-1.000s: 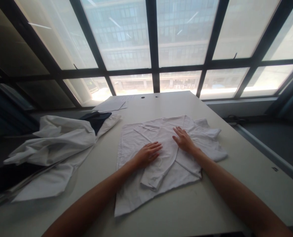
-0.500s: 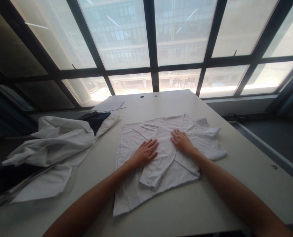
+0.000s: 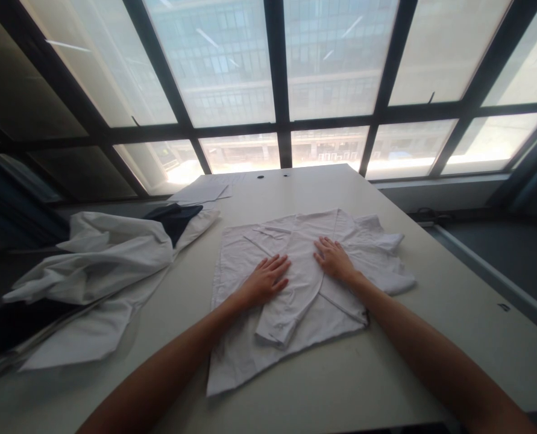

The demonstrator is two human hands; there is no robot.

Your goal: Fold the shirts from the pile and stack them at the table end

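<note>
A white long-sleeved shirt [image 3: 304, 241] lies on the white table [image 3: 331, 380], partly folded, with one sleeve [image 3: 281, 319] laid across its body and the cuff toward me. My left hand [image 3: 264, 280] rests flat on the shirt by that sleeve, fingers spread. My right hand [image 3: 334, 258] also lies flat on the cloth, a little farther right, its fingers stretched out. Neither hand grips the fabric. On the right side the shirt is bunched in creases.
A heap of white and dark clothes [image 3: 119, 259] lies at the table's left side. Sheets of paper [image 3: 200, 191] are at the far left corner. Large dark-framed windows [image 3: 281, 72] stand behind the table. A pale rail [image 3: 489, 265] runs along the floor at right.
</note>
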